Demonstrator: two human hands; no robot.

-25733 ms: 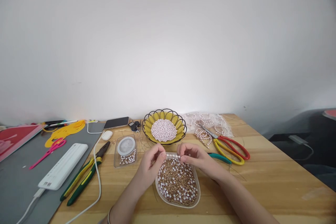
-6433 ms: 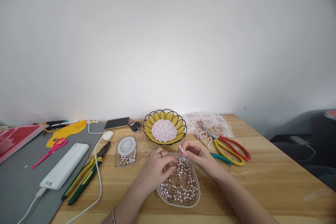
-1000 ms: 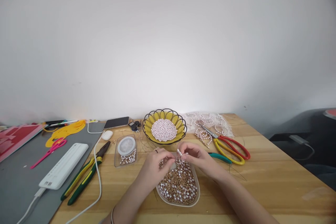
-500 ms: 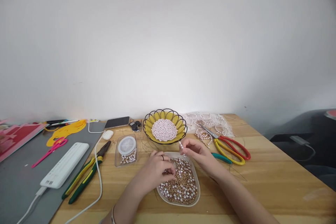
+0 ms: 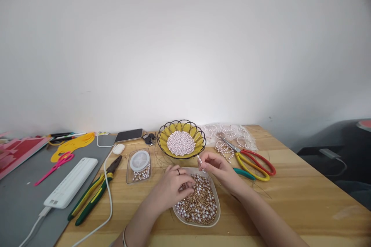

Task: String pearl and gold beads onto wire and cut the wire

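Observation:
My left hand (image 5: pixel 174 187), with a dark ring on one finger, reaches over the left side of a white dish (image 5: pixel 214 220) of mixed gold and pearly beads (image 5: pixel 199 200). Its thumb and forefinger are apart at the beads, and I make out nothing held between them. Above the dish's far right edge, my right hand (image 5: pixel 216 165) is closed, pinching a short strand of pale pink beads (image 5: pixel 200 161). The strand's lower part is partly hidden by the fingers.
Behind the dish stands a yellow basket (image 5: pixel 199 147) of pale beads. To the right lie scissors (image 5: pixel 255 162), a green-handled tool (image 5: pixel 245 174) and bead strings (image 5: pixel 224 149). On the left are a clear box (image 5: pixel 129 177), pliers (image 5: pixel 92 197), a cable and a power bank (image 5: pixel 71 182).
My left thumb and forefinger have parted from a pinch, the forefinger shifting slightly up and away. My right hand stays in nearly the same place with the bead strand.

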